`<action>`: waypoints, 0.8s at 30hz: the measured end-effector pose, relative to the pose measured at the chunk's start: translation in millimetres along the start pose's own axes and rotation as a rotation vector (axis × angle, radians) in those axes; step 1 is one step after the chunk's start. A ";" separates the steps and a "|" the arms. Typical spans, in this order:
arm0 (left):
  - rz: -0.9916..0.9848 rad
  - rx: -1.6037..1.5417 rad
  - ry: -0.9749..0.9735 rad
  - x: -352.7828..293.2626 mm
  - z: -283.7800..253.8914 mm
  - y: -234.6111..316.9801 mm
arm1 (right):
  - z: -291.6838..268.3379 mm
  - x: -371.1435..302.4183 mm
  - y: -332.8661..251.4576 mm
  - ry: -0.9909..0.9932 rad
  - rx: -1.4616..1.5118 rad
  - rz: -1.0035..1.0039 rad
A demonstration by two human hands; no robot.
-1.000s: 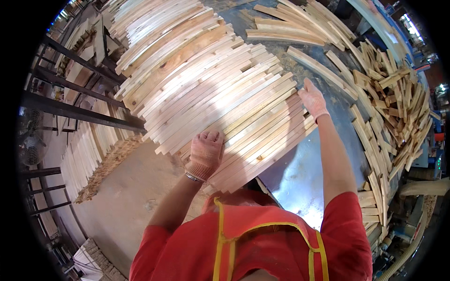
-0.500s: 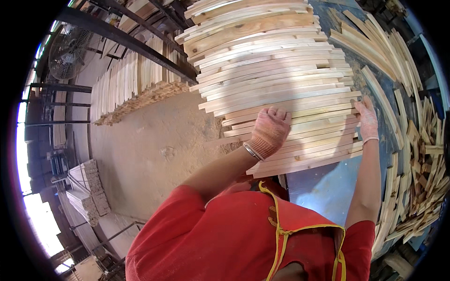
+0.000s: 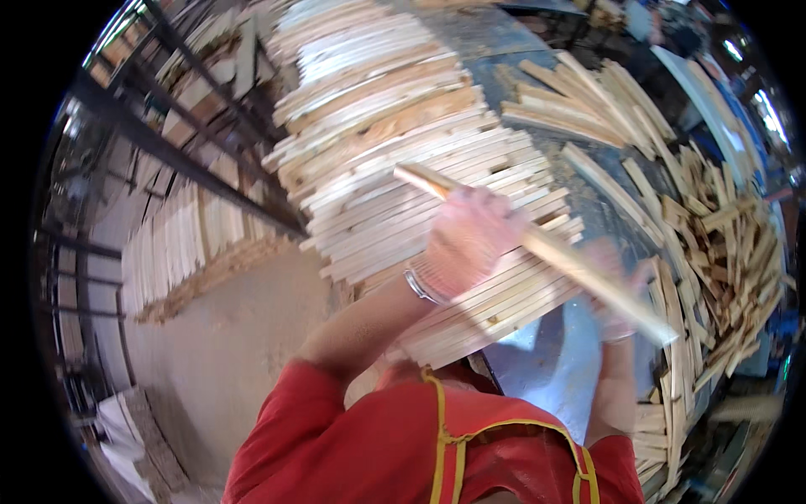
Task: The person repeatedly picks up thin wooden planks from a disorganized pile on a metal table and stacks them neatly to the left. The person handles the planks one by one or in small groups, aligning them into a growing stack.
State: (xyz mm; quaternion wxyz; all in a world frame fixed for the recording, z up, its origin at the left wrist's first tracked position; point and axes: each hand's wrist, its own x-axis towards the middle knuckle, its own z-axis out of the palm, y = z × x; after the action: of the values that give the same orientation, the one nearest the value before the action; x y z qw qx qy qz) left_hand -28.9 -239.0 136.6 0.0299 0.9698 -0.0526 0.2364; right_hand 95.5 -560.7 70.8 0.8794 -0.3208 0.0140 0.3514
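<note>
My left hand (image 3: 470, 244), in a pale pink knitted glove, is closed around a wooden strip (image 3: 579, 270). The strip is raised above a wide row of similar strips (image 3: 361, 214) lying side by side, and it slants from upper left down to the right. My right hand (image 3: 606, 255), gloved too, is by the strip's right-hand part and partly hidden behind it. Motion smears its fingers, so whether it grips the wood does not show. A metal band (image 3: 417, 286) circles my left wrist.
Loose strips (image 3: 609, 189) and a heap of short offcuts (image 3: 726, 252) lie to the right on the blue-grey table (image 3: 546, 349). At left stand a stack of upright boards (image 3: 189, 239) and a dark metal frame (image 3: 180, 164) above the dusty floor (image 3: 252, 315).
My left hand has lifted a strip off the row and tilted it across. My right hand has left the row's right edge and moved down beside the strip. The whole view has shifted.
</note>
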 end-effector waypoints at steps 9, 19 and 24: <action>-0.641 -1.515 -0.294 -123.3 138.8 -66.9 | 63.8 -19.3 222.2 -0.185 -0.307 0.233; -0.550 0.049 -0.260 -70.3 51.9 -121.9 | -35.2 -99.8 66.8 0.393 -0.906 -0.012; -0.201 -0.311 -0.326 -106.5 138.5 24.2 | -139.4 -109.8 -10.8 0.859 -1.672 -0.178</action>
State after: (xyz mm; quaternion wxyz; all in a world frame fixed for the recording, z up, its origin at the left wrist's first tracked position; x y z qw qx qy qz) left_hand -62.6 -265.1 -34.6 0.1933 0.9792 0.0044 0.0617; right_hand 47.6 -713.5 -6.4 0.3074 -0.9494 0.0558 0.0308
